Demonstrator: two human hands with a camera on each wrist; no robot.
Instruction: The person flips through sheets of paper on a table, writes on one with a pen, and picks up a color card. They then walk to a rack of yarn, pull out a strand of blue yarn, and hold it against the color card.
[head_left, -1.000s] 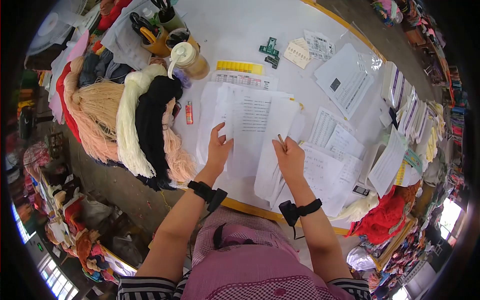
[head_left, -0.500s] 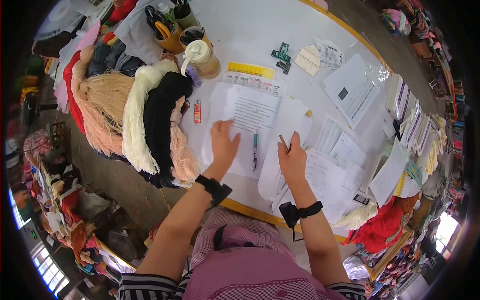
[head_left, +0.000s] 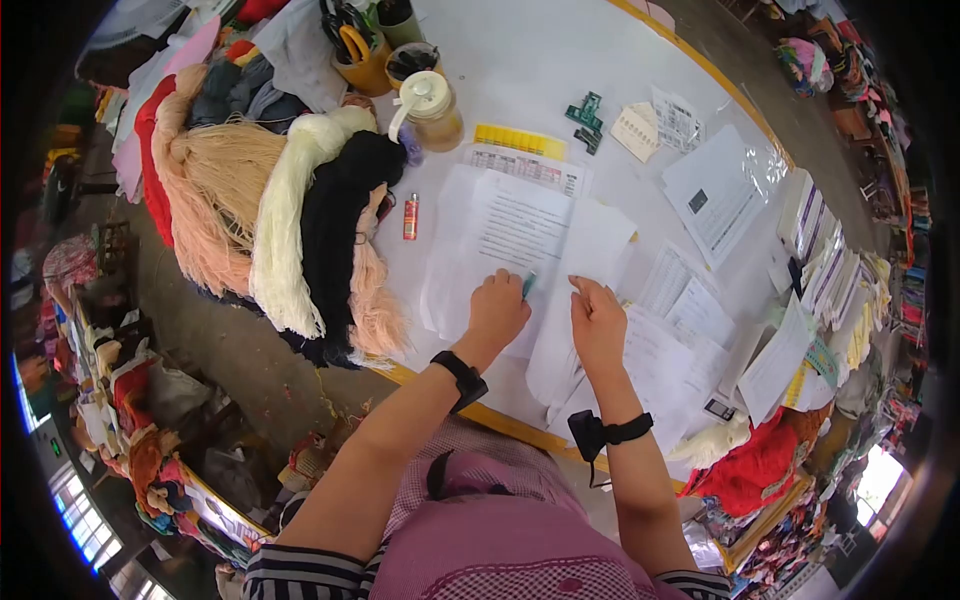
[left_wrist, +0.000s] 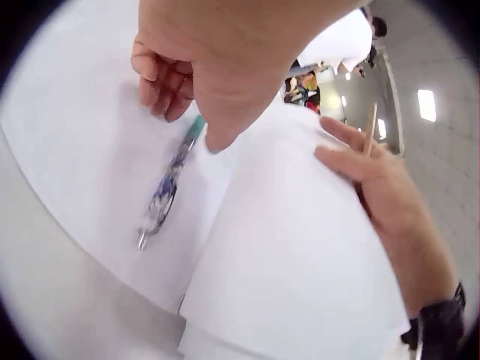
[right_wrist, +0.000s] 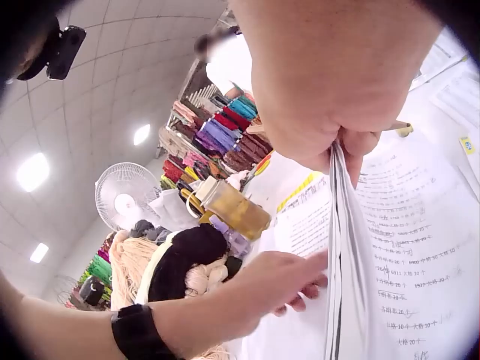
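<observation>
In the head view my left hand (head_left: 498, 312) is over the printed sheets (head_left: 525, 215), beside a pen with a teal end (head_left: 529, 284). The left wrist view shows this patterned pen (left_wrist: 166, 187) lying on white paper, its teal end in the gap between thumb and bent fingers. My right hand (head_left: 600, 325) grips a raised bundle of sheets (right_wrist: 346, 247) by its edge. A thin brown stick (left_wrist: 370, 127), like a pencil, is held in that same hand. Handwritten and printed lines show on the bundle's right side.
Yarn hanks (head_left: 280, 240) lie at the left, near a red lighter (head_left: 411, 217) and a lidded jar (head_left: 432, 110). Green clips (head_left: 586, 122) are at the back. More papers (head_left: 715, 200) and a red yarn heap (head_left: 745, 470) are on the right.
My left hand has moved right from the sheets' left side to the pen. The right hand still holds the bundle, which was turned right, uncovering the pen.
</observation>
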